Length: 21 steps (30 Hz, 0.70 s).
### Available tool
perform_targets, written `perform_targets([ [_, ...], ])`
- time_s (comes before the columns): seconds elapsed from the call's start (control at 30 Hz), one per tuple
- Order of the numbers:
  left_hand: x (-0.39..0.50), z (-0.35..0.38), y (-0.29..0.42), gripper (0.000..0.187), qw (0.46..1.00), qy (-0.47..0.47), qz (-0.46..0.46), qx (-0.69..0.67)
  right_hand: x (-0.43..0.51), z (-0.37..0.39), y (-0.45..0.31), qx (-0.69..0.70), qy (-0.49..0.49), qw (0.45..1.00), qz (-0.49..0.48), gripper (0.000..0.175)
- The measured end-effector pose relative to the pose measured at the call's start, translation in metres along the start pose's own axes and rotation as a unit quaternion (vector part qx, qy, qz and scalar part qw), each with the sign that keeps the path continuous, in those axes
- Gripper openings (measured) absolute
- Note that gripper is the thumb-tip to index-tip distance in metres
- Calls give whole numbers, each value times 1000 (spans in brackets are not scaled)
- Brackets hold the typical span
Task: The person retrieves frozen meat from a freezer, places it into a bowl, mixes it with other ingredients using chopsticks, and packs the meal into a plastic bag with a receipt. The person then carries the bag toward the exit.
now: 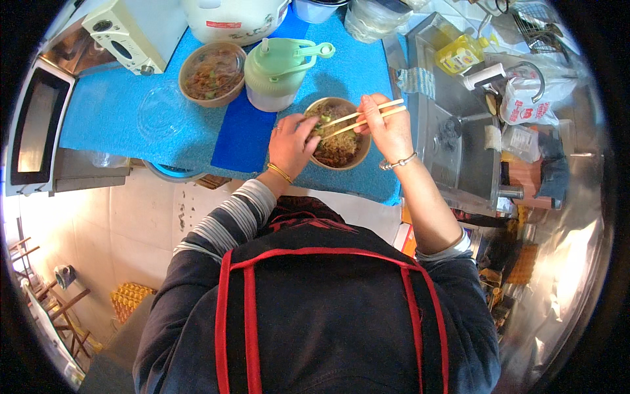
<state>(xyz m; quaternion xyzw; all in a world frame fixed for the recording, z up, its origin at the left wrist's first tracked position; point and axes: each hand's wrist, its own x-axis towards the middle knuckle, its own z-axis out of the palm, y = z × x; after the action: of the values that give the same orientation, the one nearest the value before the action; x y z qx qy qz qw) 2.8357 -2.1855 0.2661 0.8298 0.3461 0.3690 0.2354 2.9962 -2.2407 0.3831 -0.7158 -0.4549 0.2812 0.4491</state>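
A round paper bowl (pixel 366 147) of noodles with bits of green vegetable stands before me on the blue mat. My right hand (pixel 386 120) grips a pair of light chopsticks (pixel 362 117), their tips over the food near the bowl's left side. At that same side is my left hand (pixel 294 143), fingers spread and curved over the rim close to the chopstick tips; whether it pinches any food cannot be made out. Up and left, a second bowl of food (pixel 212 74) has a clear lid on it. Between the bowls stands a jug with a pale green lid (pixel 278 69).
A loose clear plastic lid (pixel 160 113) lies on the blue mat (pixel 108 123) at left. Behind are a white appliance (pixel 231 19) and a microwave oven (pixel 39 123) with its door open. At right are a metal sink (pixel 443 147) and a yellow pump bottle (pixel 460 54).
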Motion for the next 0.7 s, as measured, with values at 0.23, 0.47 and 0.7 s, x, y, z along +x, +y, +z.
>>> perform_targets([
  [0.23,7,15,-5,9,999,-15,50,11,-18,-42,-3,43,96,994,18,31],
  [0.47,0,8,1,12,998,-13,60,33,-48,-36,58,108,163,972,129,34],
  [0.7,2,14,10,18,996,-8,91,13,-43,-39,22,100,152,982,50,34],
])
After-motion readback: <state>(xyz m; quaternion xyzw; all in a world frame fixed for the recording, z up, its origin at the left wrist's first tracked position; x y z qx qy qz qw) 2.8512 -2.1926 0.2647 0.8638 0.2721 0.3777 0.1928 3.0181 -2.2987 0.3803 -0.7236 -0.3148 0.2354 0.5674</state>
